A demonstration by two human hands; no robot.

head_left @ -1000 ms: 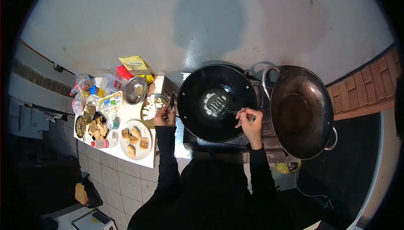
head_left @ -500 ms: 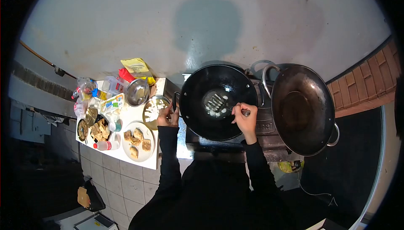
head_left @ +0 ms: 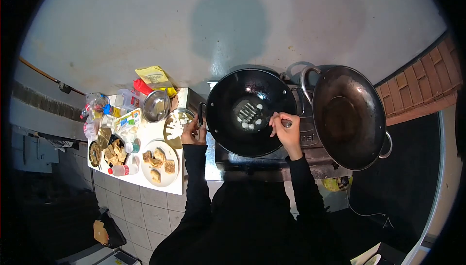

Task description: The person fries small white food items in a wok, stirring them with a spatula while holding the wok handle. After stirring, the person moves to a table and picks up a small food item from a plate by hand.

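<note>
A black wok [head_left: 228,134] sits on the stove, with several small white pieces [head_left: 248,125] in a shallow pool at its bottom. My left hand [head_left: 194,133] is closed on the wok's left handle [head_left: 201,114]. Over the wok's right side, my right hand [head_left: 287,133] grips a slotted spatula [head_left: 248,113]; its slotted head lies among the white pieces. Most of the spatula's handle is hidden by my fingers. Beside my left hand stands a bowl of white chunks [head_left: 177,125].
Right of the stove burner is a larger brown wok [head_left: 342,153]. On the left, a white table [head_left: 160,186] bears a plate [head_left: 168,181] of browned pieces, a metal bowl [head_left: 156,106], a bottle [head_left: 124,169] and several packages. A wall [head_left: 145,22] rises behind.
The spatula head and white pieces have shifted slightly within the wok, and my right hand has turned a little around the handle. My left hand stays at the wok's handle. The view has moved slightly.
</note>
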